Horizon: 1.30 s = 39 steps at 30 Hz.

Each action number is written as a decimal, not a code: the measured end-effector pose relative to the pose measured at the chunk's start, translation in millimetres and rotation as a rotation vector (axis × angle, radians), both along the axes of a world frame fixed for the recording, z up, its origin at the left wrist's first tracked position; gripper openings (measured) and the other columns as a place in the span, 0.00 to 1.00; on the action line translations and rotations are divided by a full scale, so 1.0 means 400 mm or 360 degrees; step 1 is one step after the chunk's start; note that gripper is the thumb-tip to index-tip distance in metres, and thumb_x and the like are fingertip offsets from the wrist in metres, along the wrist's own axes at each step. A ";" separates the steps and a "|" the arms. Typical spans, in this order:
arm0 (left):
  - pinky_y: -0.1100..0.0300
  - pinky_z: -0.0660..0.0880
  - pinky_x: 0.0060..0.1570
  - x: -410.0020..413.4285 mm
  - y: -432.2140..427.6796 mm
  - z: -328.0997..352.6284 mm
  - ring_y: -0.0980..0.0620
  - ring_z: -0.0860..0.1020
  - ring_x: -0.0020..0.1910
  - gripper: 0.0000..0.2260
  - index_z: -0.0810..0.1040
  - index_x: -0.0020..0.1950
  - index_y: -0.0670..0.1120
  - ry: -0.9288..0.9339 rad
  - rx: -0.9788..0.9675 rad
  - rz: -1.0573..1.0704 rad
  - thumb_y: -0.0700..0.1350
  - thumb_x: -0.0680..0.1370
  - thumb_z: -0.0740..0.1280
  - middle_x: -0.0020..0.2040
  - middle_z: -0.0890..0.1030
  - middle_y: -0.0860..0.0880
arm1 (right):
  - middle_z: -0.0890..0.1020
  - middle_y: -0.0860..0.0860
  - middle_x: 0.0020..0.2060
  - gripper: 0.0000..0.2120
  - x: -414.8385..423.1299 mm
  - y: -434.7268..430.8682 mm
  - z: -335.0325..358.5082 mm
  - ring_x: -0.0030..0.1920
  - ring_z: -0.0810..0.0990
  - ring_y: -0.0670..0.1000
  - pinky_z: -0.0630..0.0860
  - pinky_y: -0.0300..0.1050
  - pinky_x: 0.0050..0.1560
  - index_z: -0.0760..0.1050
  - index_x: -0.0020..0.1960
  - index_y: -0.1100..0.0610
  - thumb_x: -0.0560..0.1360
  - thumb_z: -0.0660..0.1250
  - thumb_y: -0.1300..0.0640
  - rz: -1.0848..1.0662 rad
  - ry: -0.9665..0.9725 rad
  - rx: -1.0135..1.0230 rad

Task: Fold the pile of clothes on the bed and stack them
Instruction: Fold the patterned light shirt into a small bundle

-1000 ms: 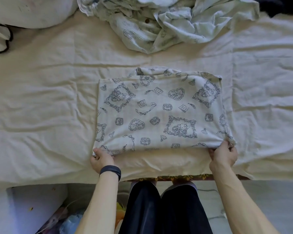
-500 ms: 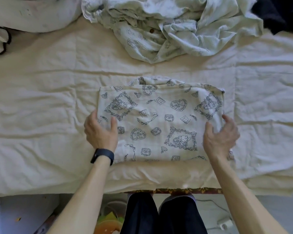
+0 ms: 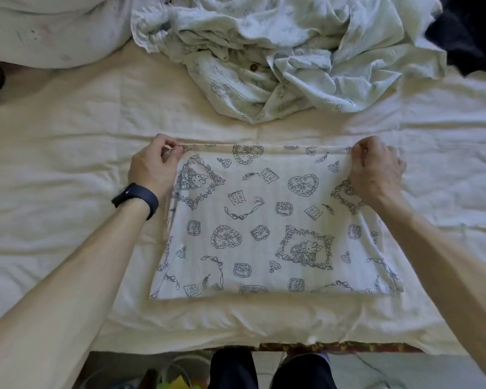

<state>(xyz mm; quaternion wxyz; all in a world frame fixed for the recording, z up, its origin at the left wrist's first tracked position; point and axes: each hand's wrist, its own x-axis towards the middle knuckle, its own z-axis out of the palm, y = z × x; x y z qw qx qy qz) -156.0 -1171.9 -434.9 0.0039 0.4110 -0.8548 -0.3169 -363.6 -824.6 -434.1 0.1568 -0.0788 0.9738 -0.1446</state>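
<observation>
Both hands are at the far edge of the folded printed garment (image 3: pixel 264 220). The left hand (image 3: pixel 152 167) pinches its far left corner and the right hand (image 3: pixel 376 169) pinches the far right one, fingers curled on the cloth, with that edge stretched straight between them. There's a dark wristband (image 3: pixel 136 199) on the left wrist.

Just beyond the hands sits the crumpled pile of pale green clothes (image 3: pixel 292 51), brown button showing. Its nearest tip comes close to the pinched edge but doesn't touch it. Further out past the right hand there's something dark (image 3: pixel 472 32), can't tell what garment. Way off beyond the left hand is a white pillow (image 3: pixel 48 29). Everything's on a wrinkled cream bed sheet (image 3: pixel 68 136).

The printed garment lies flat as a rough rectangle, spreading from between the hands back toward the person. The left forearm runs beside its left side and the right forearm crosses over its right side.
</observation>
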 end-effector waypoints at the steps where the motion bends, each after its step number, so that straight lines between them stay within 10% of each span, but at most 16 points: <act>1: 0.55 0.74 0.44 -0.004 -0.007 -0.006 0.47 0.79 0.45 0.06 0.79 0.51 0.53 -0.0011 -0.0020 0.0013 0.53 0.79 0.66 0.42 0.80 0.52 | 0.81 0.57 0.55 0.12 -0.003 -0.003 -0.006 0.61 0.72 0.60 0.62 0.57 0.62 0.74 0.56 0.55 0.84 0.55 0.51 -0.0010 0.0003 0.0019; 10: 0.43 0.70 0.60 0.005 0.095 -0.040 0.38 0.72 0.63 0.19 0.75 0.66 0.46 -0.0132 -0.0536 -0.0252 0.52 0.78 0.64 0.65 0.75 0.41 | 0.74 0.52 0.70 0.18 0.102 -0.057 -0.026 0.72 0.67 0.57 0.57 0.56 0.70 0.75 0.67 0.52 0.79 0.61 0.49 -0.0198 0.0238 0.0016; 17: 0.41 0.40 0.77 0.121 0.403 -0.080 0.49 0.47 0.81 0.29 0.51 0.82 0.56 -0.0442 -0.0486 -0.1223 0.60 0.82 0.54 0.82 0.48 0.50 | 0.55 0.52 0.82 0.29 0.421 -0.085 -0.066 0.82 0.50 0.52 0.46 0.63 0.79 0.58 0.82 0.47 0.82 0.56 0.43 0.0778 0.0142 0.0137; 20: 0.43 0.33 0.74 0.167 0.260 -0.123 0.51 0.39 0.79 0.28 0.41 0.81 0.61 -0.0642 -0.0523 -0.1025 0.66 0.82 0.43 0.81 0.42 0.50 | 0.41 0.48 0.83 0.32 0.346 0.012 -0.118 0.82 0.37 0.48 0.34 0.64 0.77 0.42 0.83 0.43 0.84 0.43 0.34 0.0684 -0.0005 0.0434; 26: 0.37 0.45 0.76 0.240 0.098 -0.077 0.46 0.47 0.81 0.28 0.52 0.80 0.62 -0.0686 -0.0351 -0.0365 0.64 0.80 0.49 0.83 0.49 0.50 | 0.44 0.47 0.83 0.31 0.291 0.105 -0.078 0.82 0.39 0.48 0.34 0.58 0.77 0.47 0.83 0.42 0.83 0.47 0.36 0.0289 -0.0064 0.0309; 32: 0.51 0.70 0.63 0.101 0.101 -0.040 0.41 0.74 0.63 0.26 0.72 0.69 0.47 -0.0157 0.0172 0.0609 0.60 0.77 0.68 0.64 0.78 0.44 | 0.76 0.57 0.65 0.29 0.166 0.089 -0.018 0.68 0.72 0.58 0.66 0.57 0.71 0.70 0.70 0.57 0.81 0.60 0.36 -0.1181 -0.0270 -0.0370; 35: 0.57 0.71 0.48 0.049 0.071 -0.053 0.45 0.77 0.48 0.17 0.79 0.55 0.47 -0.0213 0.0361 0.0823 0.59 0.77 0.68 0.51 0.82 0.47 | 0.81 0.54 0.44 0.22 0.079 0.094 -0.007 0.48 0.79 0.54 0.75 0.47 0.50 0.79 0.56 0.58 0.79 0.67 0.39 -0.1159 -0.0497 -0.0606; 39: 0.59 0.67 0.33 0.042 0.031 -0.069 0.49 0.72 0.32 0.17 0.75 0.37 0.47 -0.0089 0.0410 0.0904 0.58 0.78 0.67 0.32 0.74 0.51 | 0.80 0.54 0.46 0.11 0.004 0.094 -0.028 0.49 0.79 0.55 0.76 0.49 0.51 0.80 0.57 0.59 0.80 0.67 0.52 -0.1145 -0.0363 -0.0647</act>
